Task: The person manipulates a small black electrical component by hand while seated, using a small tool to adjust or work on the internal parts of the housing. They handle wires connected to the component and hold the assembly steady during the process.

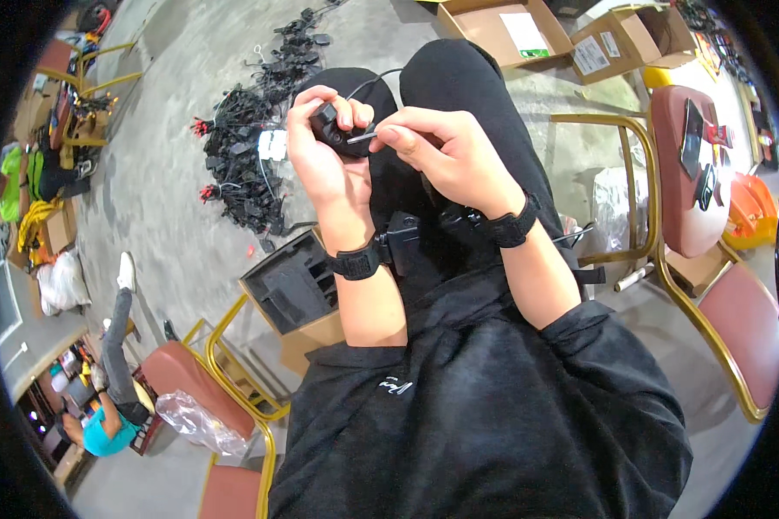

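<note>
My left hand is closed around a small black boxy device with a round recess on its face, held up over my lap. A black cable curves beside it over my knees. Between the thumb and fingers of my right hand is a thin grey metal rod, pinched close to the device. Its tip reaches the device's face; whether it sits inside an opening I cannot tell. Black straps circle both wrists, and a black box lies beside the left one.
Left of my knees, a heap of black cabled devices covers the floor. A foam-lined cardboard box stands by my left elbow. Chairs flank me; the right chair bears dark flat items. Cardboard boxes lie ahead. A person is far left.
</note>
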The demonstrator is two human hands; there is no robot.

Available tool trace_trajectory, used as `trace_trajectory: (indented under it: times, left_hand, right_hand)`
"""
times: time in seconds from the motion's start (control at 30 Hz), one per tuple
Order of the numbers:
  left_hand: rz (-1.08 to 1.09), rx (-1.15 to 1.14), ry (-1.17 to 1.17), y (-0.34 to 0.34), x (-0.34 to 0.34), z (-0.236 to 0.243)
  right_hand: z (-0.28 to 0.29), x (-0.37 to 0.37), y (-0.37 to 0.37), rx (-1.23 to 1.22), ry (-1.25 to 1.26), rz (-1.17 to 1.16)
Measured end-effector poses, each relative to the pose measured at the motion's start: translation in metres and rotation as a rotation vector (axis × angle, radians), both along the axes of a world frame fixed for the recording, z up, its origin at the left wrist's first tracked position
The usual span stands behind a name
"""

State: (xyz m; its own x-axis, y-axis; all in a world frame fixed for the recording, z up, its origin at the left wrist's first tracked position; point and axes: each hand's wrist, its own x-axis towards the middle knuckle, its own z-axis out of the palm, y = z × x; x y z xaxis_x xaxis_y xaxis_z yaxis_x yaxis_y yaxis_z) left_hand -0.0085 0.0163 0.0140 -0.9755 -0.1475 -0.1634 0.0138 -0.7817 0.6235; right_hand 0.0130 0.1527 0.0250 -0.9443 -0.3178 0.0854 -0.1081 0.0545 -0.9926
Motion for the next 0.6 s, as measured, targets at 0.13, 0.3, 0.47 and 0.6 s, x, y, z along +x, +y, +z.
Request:
trace_trajectory:
  times: [0.13,0.3,0.47,0.6]
  left_hand:
    - [0.015,-0.041,0.024,-0.003,0.004,-0.001]
    - [0.043,-0.091,0.036,-0.002,0.009,0.002]
    - [0.168,-0.164,0.099,-0.004,0.01,-0.002]
    - [0.332,-0.399,0.203,0.003,0.008,-0.004]
  right_hand:
    - [0.003,0.002,-0.009,0.098,0.029,0.021]
    - [-0.004,0.001,-0.011,0.082,0.114,-0.017]
    - [-0.003,-0.001,-0.013,0.119,0.012,0.001]
    - [-0.002,-0.002,-0.01,0.037,-0.068,0.005]
